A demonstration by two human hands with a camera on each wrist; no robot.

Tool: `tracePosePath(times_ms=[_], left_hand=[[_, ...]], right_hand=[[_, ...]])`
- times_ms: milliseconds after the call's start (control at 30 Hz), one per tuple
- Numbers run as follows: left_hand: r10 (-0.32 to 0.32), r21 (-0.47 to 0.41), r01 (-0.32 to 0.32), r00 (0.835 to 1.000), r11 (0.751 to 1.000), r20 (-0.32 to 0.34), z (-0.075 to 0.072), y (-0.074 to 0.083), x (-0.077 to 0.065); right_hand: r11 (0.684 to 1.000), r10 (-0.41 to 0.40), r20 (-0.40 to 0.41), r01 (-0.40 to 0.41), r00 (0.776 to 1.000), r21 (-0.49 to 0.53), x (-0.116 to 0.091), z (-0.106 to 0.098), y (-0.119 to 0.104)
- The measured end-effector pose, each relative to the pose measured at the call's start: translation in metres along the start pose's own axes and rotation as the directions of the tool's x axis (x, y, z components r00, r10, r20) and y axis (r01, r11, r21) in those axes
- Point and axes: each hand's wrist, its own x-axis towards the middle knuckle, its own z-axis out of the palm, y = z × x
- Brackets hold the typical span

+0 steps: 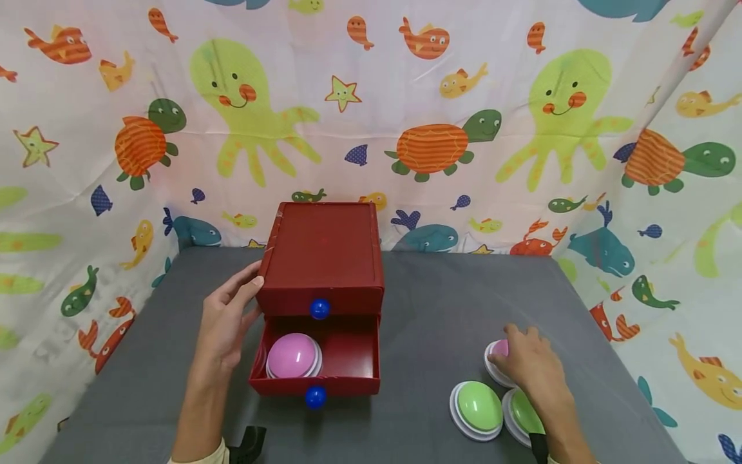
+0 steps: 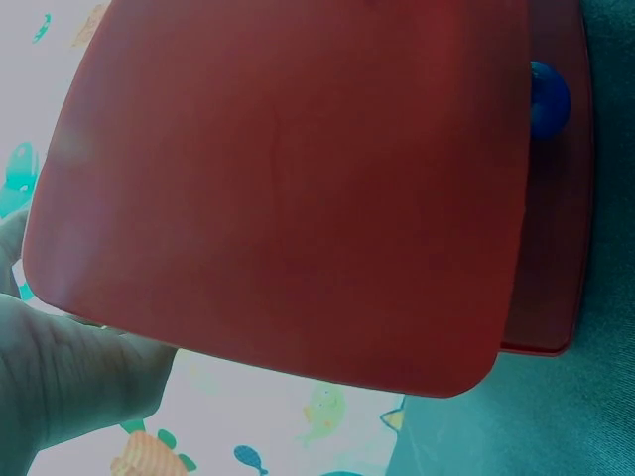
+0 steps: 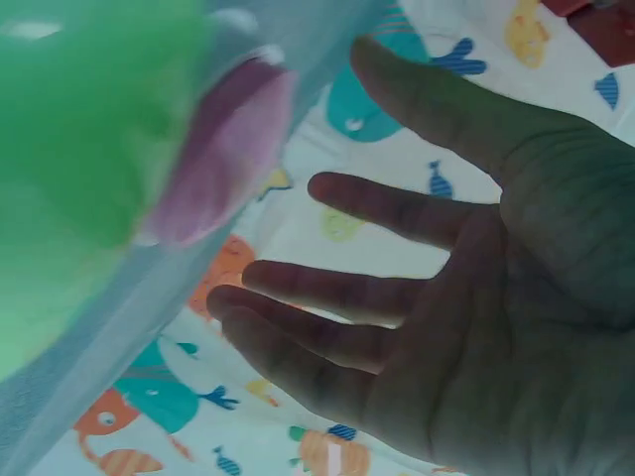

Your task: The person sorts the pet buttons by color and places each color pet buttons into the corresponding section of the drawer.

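Observation:
My left hand [image 1: 232, 312] rests with its fingers against the left side of a red two-drawer box [image 1: 324, 248]. The box's upper drawer is closed. Its lower drawer [image 1: 353, 357] is pulled out and holds a pink dome push light [image 1: 292, 356] with a white rim. My right hand [image 1: 533, 361] hovers over another pink push light [image 1: 498, 351], fingers spread apart in the right wrist view and nothing in its grasp. Beside it sit a green push light [image 1: 480, 406] and a second green light [image 1: 524, 412], partly covered by the right hand and forearm.
A grey tabletop [image 1: 429, 309] lies under everything. Behind and at the sides hangs a white cloth [image 1: 371, 84] printed with sea animals. Blue round knobs stick out from the upper drawer [image 1: 320, 309] and the lower one.

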Motion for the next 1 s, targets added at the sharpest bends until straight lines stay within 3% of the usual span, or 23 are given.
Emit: tracePosePath(times_ms=[200, 333, 567, 767, 1000], left_hand=[[-0.003, 0.006, 0.003, 1.0, 1.0, -0.009, -0.001, 0.003, 0.002], [-0.005, 0.004, 0.005, 1.0, 1.0, -0.004, -0.001, 0.004, 0.003], [-0.02, 0.001, 0.02, 1.0, 1.0, -0.002, 0.0, 0.003, 0.001], [-0.028, 0.003, 0.028, 1.0, 1.0, -0.002, 0.001, 0.002, 0.001], [-0.034, -0.006, 0.034, 0.999, 0.999, -0.007, 0.001, 0.002, 0.003]], right_hand=[[0.998, 0.026, 0.139, -0.033, 0.99, 0.048, 0.01, 0.009, 0.015], [0.996, 0.02, 0.175, -0.034, 0.984, 0.077, 0.013, 0.015, 0.02], [0.996, -0.04, 0.109, 0.032, 0.993, 0.08, 0.016, 0.021, 0.027], [0.997, -0.031, 0.09, 0.024, 0.995, 0.074, 0.016, 0.018, 0.024], [0.997, -0.046, -0.041, 0.048, 0.998, 0.056, -0.001, 0.0, -0.005]])
